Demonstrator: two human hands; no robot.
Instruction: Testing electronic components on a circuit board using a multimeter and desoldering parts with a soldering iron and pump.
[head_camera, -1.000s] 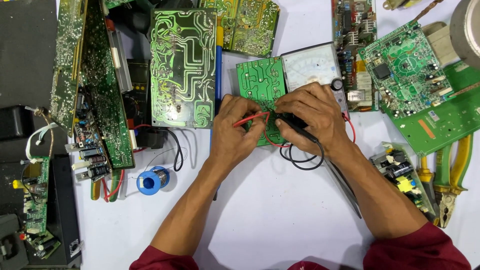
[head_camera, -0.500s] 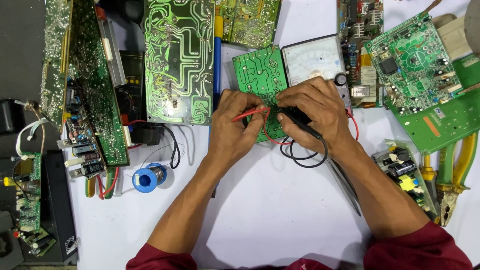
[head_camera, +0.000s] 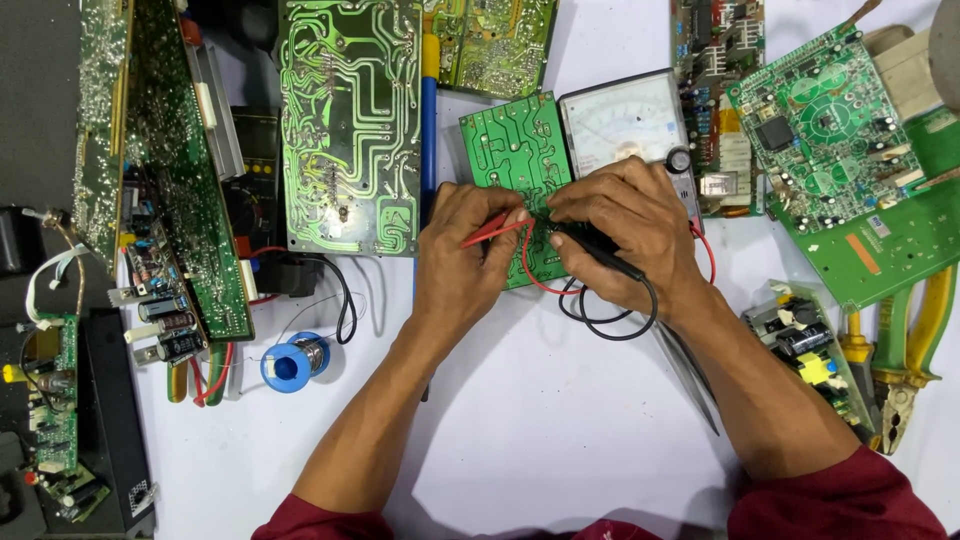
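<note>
Probes on the board, both at once: the left hand (head_camera: 470, 250) pinches the red test probe (head_camera: 492, 231), grip clenched around its shaft, tip angled in toward the small green circuit board (head_camera: 515, 160) lying solder side up on the white counter (head_camera: 560, 430). The right hand (head_camera: 625, 230) clamps down on the black test probe (head_camera: 600, 255), grip clenched too, fingertips pressed right at the board's right edge. The two hands sit nearly touching over the lower half of that board. A red lead (head_camera: 535, 278) curls out beneath the left thumb and a black lead (head_camera: 610, 320) loops on the counter just below the right wrist. Directly behind the right hand, touching the board's right side, sits the analog multimeter (head_camera: 620, 120) with its pale dial face up. To the left, a larger green circuit board (head_camera: 345, 120) lies trace side up, and a blue rod (head_camera: 429, 130) runs between it and the small board. Near the left forearm, a blue solder spool (head_camera: 290, 365) rests on the counter. Far right, yellow-handled pliers (head_camera: 905, 350) lie beside a small power board (head_camera: 805, 345), well apart from the action. Dark red sleeves (head_camera: 830, 500) fill the bottom edge.
</note>
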